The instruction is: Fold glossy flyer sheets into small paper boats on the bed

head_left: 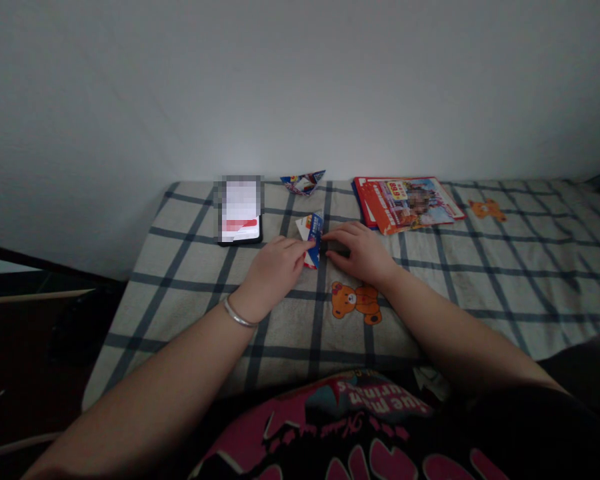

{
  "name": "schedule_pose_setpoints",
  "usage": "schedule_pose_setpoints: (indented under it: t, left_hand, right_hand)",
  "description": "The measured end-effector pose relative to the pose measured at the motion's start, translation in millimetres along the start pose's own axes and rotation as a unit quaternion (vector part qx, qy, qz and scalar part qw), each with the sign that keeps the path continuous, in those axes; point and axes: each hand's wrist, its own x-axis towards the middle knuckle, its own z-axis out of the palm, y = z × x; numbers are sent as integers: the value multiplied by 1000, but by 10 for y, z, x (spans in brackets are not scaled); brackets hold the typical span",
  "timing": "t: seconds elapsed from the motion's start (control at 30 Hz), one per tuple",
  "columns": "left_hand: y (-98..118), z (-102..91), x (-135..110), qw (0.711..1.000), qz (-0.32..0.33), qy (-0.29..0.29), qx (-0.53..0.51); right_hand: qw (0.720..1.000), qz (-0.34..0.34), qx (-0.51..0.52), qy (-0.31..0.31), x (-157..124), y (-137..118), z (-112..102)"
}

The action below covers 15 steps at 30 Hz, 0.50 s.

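A small folded piece of printed paper, blue, white and red, lies on the checked bed sheet between my hands. My left hand, with a silver bangle at the wrist, is curled, its fingertips pressing on the paper's lower edge. From the right, my right hand rests flat on the sheet with its fingers stretched toward the paper, the fingertips touching its side.
A phone with a lit screen lies to the left behind the paper. A finished paper boat sits by the wall. A red printed leaflet stack lies at the back right. The bed's left edge drops to a dark floor.
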Motion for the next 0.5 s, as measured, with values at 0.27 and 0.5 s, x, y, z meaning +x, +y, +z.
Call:
schedule_pose_setpoints:
  t: [0.27,0.5]
  left_hand:
    - [-4,-2,17,993,43,22,107]
    - [48,-38,44,992,43,41,112]
  right_hand:
    - [999,-42,25,-12,-19,-51,4]
    - [999,-34,16,-25,-15,-77,6]
